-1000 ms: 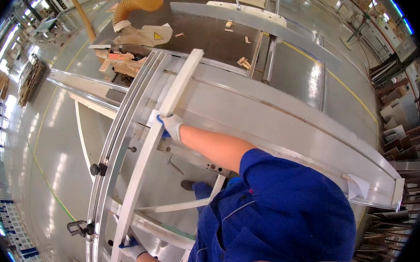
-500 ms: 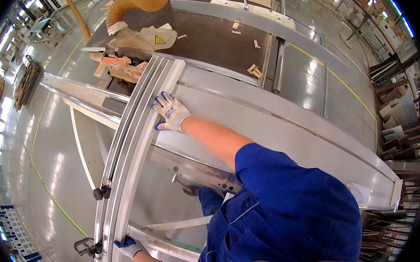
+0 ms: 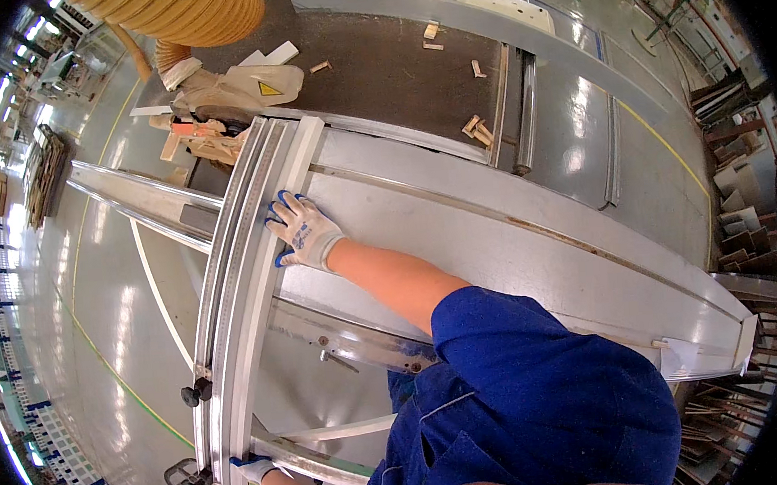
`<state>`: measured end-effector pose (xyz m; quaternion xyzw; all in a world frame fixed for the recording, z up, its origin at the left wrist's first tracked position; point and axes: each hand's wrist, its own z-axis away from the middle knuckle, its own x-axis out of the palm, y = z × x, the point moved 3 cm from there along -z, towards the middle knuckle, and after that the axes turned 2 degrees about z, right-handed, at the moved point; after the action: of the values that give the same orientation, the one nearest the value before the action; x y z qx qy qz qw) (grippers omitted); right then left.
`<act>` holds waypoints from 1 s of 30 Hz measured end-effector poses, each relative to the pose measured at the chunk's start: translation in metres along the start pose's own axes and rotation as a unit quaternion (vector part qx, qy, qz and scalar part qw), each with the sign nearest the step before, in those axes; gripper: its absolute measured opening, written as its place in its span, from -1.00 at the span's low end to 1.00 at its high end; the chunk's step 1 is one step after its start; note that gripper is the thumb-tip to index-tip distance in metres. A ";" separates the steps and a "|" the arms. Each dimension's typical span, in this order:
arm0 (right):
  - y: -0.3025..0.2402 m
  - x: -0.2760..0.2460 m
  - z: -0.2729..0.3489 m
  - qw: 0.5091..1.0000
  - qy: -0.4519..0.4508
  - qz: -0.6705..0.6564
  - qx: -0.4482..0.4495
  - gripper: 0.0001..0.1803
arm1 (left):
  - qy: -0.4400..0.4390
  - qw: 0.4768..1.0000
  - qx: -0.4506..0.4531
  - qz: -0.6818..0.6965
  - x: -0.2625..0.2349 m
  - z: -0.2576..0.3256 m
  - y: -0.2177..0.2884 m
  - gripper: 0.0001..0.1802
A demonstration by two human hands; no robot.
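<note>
A long white strip (image 3: 249, 329) lies along the metal fence (image 3: 223, 317) of a sliding-table saw. My right hand (image 3: 305, 233), in a white glove with blue fingertips, is spread open with its palm down. Its fingers rest across the strip, close to the strip's far end. Nearer my body, at the lower left, my left hand (image 3: 258, 468) wears the same kind of glove. Its fingers are closed over the strip's edge; their undersides are hidden. The grey sliding table (image 3: 460, 228) stretches rightward beneath my right forearm.
Beyond the strip's far end stand a blade guard (image 3: 256, 85) and a ribbed yellow hose (image 3: 183, 13). Wood offcuts (image 3: 478, 130) lie on the dark saw table (image 3: 376, 59). Black clamp knobs (image 3: 197, 392) stick out from the fence. Boards are stacked at the right.
The view has shifted a little, so the saw and fence appear lower and further left. My right hand sits slightly nearer me along the strip. My left hand keeps its hold.
</note>
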<state>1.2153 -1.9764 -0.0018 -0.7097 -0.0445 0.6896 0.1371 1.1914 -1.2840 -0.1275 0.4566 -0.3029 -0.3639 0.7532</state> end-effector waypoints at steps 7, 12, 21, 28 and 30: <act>-0.002 0.006 -0.014 1.000 0.020 -0.009 -0.019 -0.05 | 0.001 1.000 -0.024 -0.008 -0.010 -0.024 0.002 -0.29; 0.000 0.012 -0.022 1.000 0.022 -0.007 -0.016 -0.05 | 0.016 1.000 -0.009 -0.013 0.019 -0.011 0.002 -0.30; -0.005 0.015 -0.036 1.000 0.003 0.002 -0.012 -0.05 | 0.072 0.997 -0.033 0.027 0.040 -0.012 0.006 -0.30; -0.014 0.022 -0.057 1.000 0.006 0.017 -0.012 -0.07 | 0.027 1.000 -0.011 0.008 0.018 -0.050 0.010 -0.25; -0.013 0.025 -0.065 1.000 0.003 0.017 -0.010 -0.07 | 0.028 0.999 -0.009 0.016 0.023 -0.056 0.009 -0.24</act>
<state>1.2823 -1.9660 -0.0215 -0.7138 -0.0387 0.6892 0.1185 1.2506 -1.2735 -0.1394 0.4547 -0.2860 -0.3415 0.7712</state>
